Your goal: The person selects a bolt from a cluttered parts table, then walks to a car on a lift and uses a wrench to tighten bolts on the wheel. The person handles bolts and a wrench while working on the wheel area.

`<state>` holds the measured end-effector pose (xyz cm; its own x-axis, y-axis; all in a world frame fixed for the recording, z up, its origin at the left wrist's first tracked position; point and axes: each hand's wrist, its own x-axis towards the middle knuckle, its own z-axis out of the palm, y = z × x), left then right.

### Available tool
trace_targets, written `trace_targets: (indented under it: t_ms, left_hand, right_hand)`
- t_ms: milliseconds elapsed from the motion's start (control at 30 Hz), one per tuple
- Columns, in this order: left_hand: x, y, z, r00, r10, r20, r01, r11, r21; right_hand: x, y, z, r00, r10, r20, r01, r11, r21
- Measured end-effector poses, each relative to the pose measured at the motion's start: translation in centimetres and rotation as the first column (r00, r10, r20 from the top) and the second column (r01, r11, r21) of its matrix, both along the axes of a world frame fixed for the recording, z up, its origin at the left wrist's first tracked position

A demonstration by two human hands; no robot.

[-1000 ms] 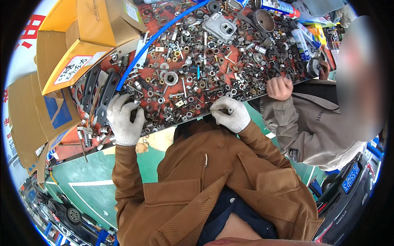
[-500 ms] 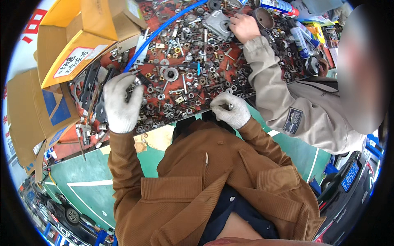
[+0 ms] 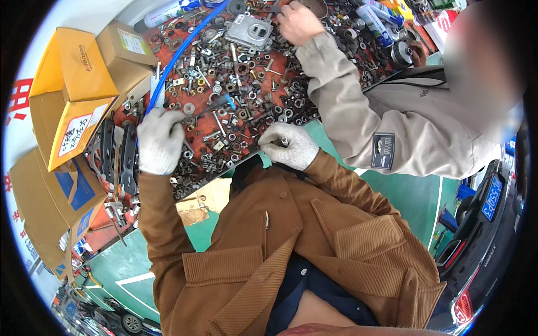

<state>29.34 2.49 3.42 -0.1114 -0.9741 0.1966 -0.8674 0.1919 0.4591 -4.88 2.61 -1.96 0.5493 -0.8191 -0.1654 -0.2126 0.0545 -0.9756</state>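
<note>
- left gloved hand [image 3: 161,141] is held palm-down;
- right gloved hand [image 3: 288,147] is curled inward;
- right forearm [image 3: 344,182] is slanted inward; left forearm [image 3: 158,210] is extended forward

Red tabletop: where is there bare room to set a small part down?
Only small gaps show on the red tabletop: one right of the left gloved hand, below the blurred blue-tipped rod; another at lower left, between the lower cardboard box and the front edge. Below the gray metal module, loose nuts and bolts crowd it.
</note>
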Motion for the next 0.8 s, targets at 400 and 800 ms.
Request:
trace_targets:
  t_ms: [400,800]
  left_hand:
    - [7.0,6.1,1.5,0.872,0.487,0.056,-0.49,0.87,0.062]
    - [-6.8,-4.5,-1.3,0.998,-0.056,-0.001,0.056,0.998,0.022]
  right_hand:
    - [-0.2,-0.3,0.1,0.999,0.027,-0.035,-0.032,0.992,-0.123]
    - [-0.3,-0.4,-0.3,1.0,0.027,-0.008,-0.027,0.992,-0.122]
